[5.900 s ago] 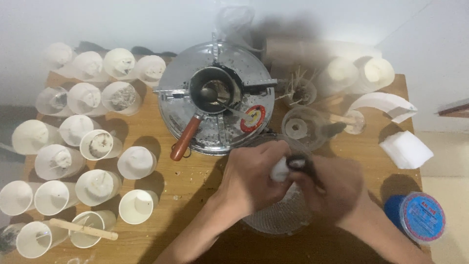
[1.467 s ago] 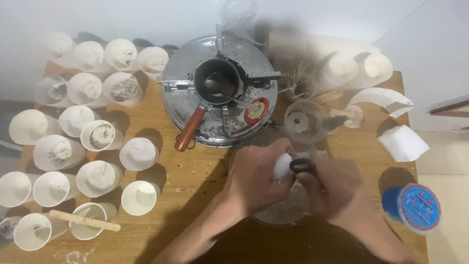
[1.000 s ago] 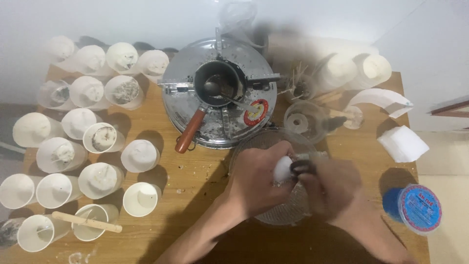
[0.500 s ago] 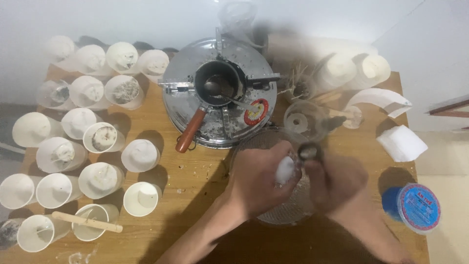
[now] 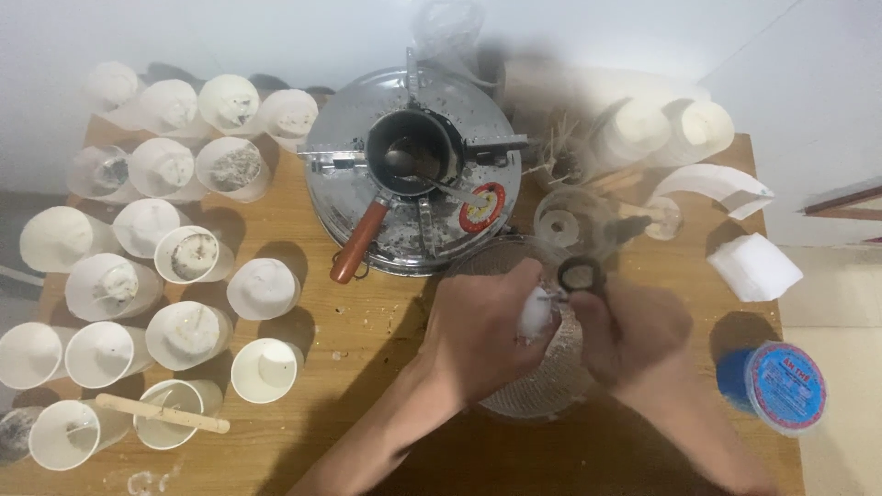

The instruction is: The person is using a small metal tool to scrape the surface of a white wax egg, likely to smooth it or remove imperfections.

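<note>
My left hand [image 5: 482, 335] grips a small white lump [image 5: 536, 314] over a round metal mesh sieve [image 5: 542, 386] on the wooden table [image 5: 367, 340]. A thin metal pin sticks out of the lump toward my right hand [image 5: 634, 335]. That hand pinches a small dark ring-shaped tool [image 5: 581, 274] just above the lump. Both hands touch each other above the sieve.
A silver round stove [image 5: 413, 170] with a small dark pot and a red-handled ladle stands behind the hands. Several white paper cups [image 5: 147, 276] fill the left side, one with a wooden stick across it. A blue-lidded tub [image 5: 779, 386] and white napkins [image 5: 753, 266] sit right.
The dark ring tool in my right hand has shifted up and slightly right of the white lump. Both hands stay over the sieve.
</note>
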